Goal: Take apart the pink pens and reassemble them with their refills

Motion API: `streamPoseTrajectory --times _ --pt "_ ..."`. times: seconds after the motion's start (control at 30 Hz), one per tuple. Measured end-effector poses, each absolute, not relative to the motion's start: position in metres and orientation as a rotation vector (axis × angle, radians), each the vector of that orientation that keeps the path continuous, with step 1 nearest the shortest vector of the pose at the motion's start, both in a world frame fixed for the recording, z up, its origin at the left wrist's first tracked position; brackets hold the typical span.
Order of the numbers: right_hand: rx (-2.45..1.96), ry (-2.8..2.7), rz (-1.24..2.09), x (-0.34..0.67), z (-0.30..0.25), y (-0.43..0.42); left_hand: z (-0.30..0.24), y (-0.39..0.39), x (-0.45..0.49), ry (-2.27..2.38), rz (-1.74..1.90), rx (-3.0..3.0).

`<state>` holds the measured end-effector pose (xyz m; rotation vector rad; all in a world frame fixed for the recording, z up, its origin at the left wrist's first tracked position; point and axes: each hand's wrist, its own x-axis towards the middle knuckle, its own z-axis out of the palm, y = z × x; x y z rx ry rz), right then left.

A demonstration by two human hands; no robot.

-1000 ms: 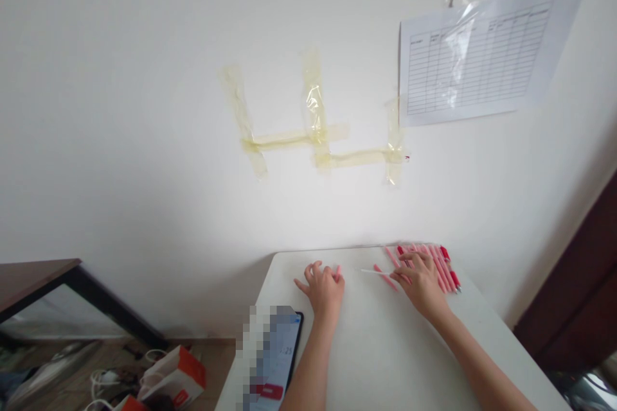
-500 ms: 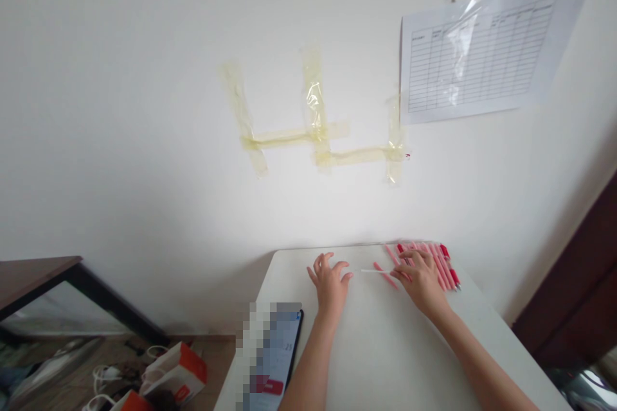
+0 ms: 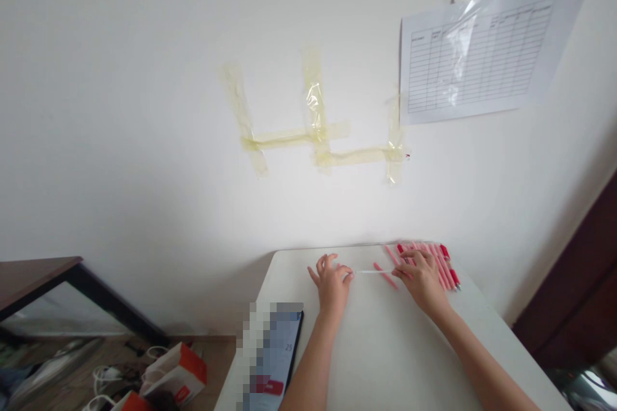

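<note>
While both bare forearms reach forward from the lower edge of the view over the pale, smooth worktop point(image 3: 366, 353), the two hands face each other near its far edge, close to the wall. The left hand point(image 3: 332, 286) is palm down, with its outer fingers fanned and lifted and its thumb and index finger brought together toward the right. Their tips meet at the left end of a thin white stick point(image 3: 373, 271), but whether they grip it or only touch beside it I cannot tell. The right hand point(image 3: 423, 279), its back turned up and its fingers bent, pinches the right end of that stick between thumb and fingertips. So the stick lies level between the hands, its middle bare.

Beneath the stick, a slim pink tube point(image 3: 385, 276) lies slantwise on the worktop, just left of the right hand. Another small pink piece point(image 3: 339, 266) shows partly behind the fingers of the left hand. Just beyond and to the right of the right hand, a row of pink and red pens point(image 3: 446, 273) lies side by side, partly covered by that hand. A dark-edged phone point(image 3: 282, 359), partly pixelated, rests beside the left forearm.
</note>
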<state>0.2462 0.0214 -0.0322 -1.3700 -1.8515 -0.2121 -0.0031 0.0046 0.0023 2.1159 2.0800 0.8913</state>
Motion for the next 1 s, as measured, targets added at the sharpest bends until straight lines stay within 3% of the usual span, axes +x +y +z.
streamPoseTrajectory --times 1.0 --pt "-1.410 -1.829 -0.250 0.248 -0.041 0.026 0.002 0.003 -0.005 2.259 0.813 1.982"
